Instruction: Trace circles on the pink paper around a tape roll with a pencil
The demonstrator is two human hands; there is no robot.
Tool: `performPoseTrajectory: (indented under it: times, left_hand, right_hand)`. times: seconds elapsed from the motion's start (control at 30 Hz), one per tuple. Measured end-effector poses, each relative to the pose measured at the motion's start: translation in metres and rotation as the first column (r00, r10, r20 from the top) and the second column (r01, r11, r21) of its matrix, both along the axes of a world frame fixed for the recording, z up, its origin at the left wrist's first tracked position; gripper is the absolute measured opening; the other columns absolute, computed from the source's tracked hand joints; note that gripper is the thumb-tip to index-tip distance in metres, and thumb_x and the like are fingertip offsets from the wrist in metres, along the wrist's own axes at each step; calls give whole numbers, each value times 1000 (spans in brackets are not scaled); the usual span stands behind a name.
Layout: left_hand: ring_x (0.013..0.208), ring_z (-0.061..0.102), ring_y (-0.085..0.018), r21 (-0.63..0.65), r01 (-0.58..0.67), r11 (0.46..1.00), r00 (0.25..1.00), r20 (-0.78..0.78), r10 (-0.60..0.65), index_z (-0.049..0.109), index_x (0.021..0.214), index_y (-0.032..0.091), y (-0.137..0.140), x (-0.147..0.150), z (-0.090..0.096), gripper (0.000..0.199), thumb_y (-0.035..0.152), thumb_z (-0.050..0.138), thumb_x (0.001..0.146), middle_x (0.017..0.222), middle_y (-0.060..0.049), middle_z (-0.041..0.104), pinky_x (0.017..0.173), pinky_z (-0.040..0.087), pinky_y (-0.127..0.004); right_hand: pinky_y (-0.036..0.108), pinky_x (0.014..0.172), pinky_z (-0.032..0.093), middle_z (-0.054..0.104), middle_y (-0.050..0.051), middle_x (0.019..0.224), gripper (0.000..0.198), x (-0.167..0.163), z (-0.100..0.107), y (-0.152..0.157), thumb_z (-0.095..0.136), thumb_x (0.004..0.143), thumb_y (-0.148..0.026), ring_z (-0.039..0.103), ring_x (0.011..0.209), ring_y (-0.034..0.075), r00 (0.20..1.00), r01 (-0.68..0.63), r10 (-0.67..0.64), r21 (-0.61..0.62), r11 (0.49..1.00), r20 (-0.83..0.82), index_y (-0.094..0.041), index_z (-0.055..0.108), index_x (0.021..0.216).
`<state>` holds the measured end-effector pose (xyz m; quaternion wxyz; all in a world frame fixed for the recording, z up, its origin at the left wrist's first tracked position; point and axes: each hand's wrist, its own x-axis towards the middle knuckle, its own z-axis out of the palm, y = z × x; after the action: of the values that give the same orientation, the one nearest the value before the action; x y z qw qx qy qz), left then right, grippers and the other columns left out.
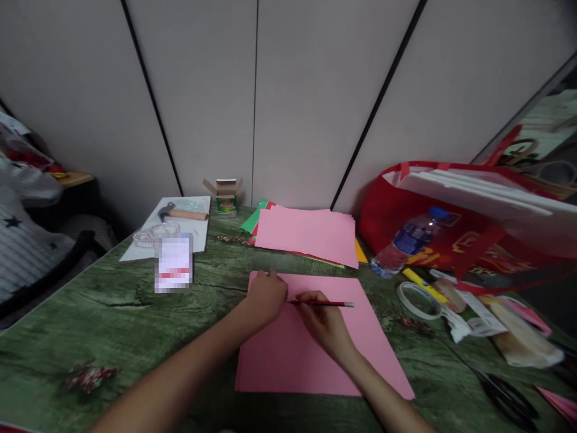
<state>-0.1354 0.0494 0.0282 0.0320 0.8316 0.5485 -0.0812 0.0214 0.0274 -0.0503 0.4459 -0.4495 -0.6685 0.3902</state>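
A sheet of pink paper (306, 367) lies flat on the table in front of me, with at least one more edge showing under it. My right hand (322, 322) is closed around a dark red pencil (333, 304). The pencil lies nearly level, its pale end to the right and its point close to my left hand (269, 294). That left hand rests on the upper left of the paper with curled fingers. Something dark shows at its fingertips, mostly hidden, and I cannot make out what it is.
Behind lies a stack of coloured paper (306, 234), beside a small open box (226, 201). On the left are a hammer (184, 213) on a white board and a blurred-out phone-like object (174, 263). Right: a bottle (408, 243), tape roll (419, 300), scissors (505, 394), red bag (383, 198).
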Motion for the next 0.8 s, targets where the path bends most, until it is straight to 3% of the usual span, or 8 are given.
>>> performPoseTrajectory:
  times: [0.2, 0.33, 0.43, 0.6, 0.8]
  left_hand:
    - [94, 60, -28, -6, 2, 1000, 1000, -11, -2, 69, 95, 14, 2, 0, 2, 28, 13, 43, 85, 98, -16, 66, 76, 45, -38]
    - [94, 60, -28, -15, 9, 1000, 1000, -23, -9, 68, 99, 16, 1, -1, 3, 29, 15, 42, 87, 102, -16, 65, 77, 45, -38]
    - [95, 60, -28, -38, 9, 999, 999, -47, -10, 68, 100, 16, 2, 0, 4, 29, 14, 43, 86, 103, -16, 64, 78, 45, -38]
    - [97, 61, -27, -81, 3, 997, 997, -82, -10, 68, 103, 19, 3, 2, 14, 30, 13, 46, 84, 109, -14, 62, 80, 46, -36]
    - [93, 64, -29, -131, 6, 991, 993, -118, -21, 66, 107, 18, 1, 5, 28, 32, 15, 57, 76, 109, -15, 63, 74, 50, -34]
  right_hand:
    - [31, 65, 52, 65, 8, 83, 22, 1, -3, 8, 51, 87, -38, 63, 74, 20, 997, 74, -73, 46, 996, -30, -17, 58, 89]
    - [31, 67, 52, 65, 8, 86, 19, 1, -3, 11, 52, 86, -34, 62, 77, 20, 997, 71, -76, 168, 983, 20, -18, 62, 88]
    - [30, 63, 52, 64, 8, 85, 17, 2, -2, 7, 51, 88, -30, 62, 76, 19, 995, 43, -64, 259, 965, 73, -18, 63, 88]
    - [30, 69, 53, 62, 7, 86, 13, 0, 1, -9, 49, 89, -21, 63, 79, 18, 990, -32, -27, 404, 914, 139, -20, 62, 91]
    - [27, 68, 53, 59, 8, 89, 19, -7, 6, -28, 47, 87, -12, 62, 80, 16, 982, -138, 59, 469, 872, 179, -20, 61, 97]
